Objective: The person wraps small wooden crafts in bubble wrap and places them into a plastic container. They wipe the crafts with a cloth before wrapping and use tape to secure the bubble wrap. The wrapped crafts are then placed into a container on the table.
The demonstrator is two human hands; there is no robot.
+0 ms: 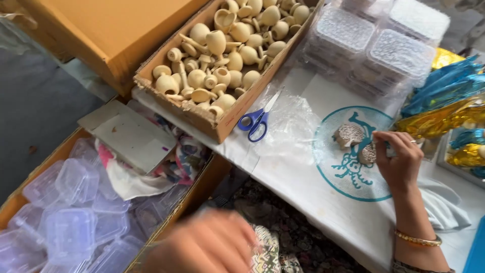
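My right hand (399, 162) rests on a white printed cloth (303, 162), its fingers closed on a small round patterned piece (367, 153). A second round patterned piece (349, 134) lies just to its left on the teal print. A gold bangle (418, 239) circles my right wrist. My left hand (202, 247) is blurred at the bottom edge, over the edge of a cardboard box (177, 212) of small clear plastic boxes (70, 222). Nothing shows in its grasp.
A cardboard box (222, 121) full of small unpainted clay goblets sits at top centre. Blue-handled scissors (255, 122) lie beside it. Clear lidded containers (374, 45) stand at top right, shiny blue and gold foil (444, 106) at the right edge. Folded cloth and cardboard (134, 136) lie left.
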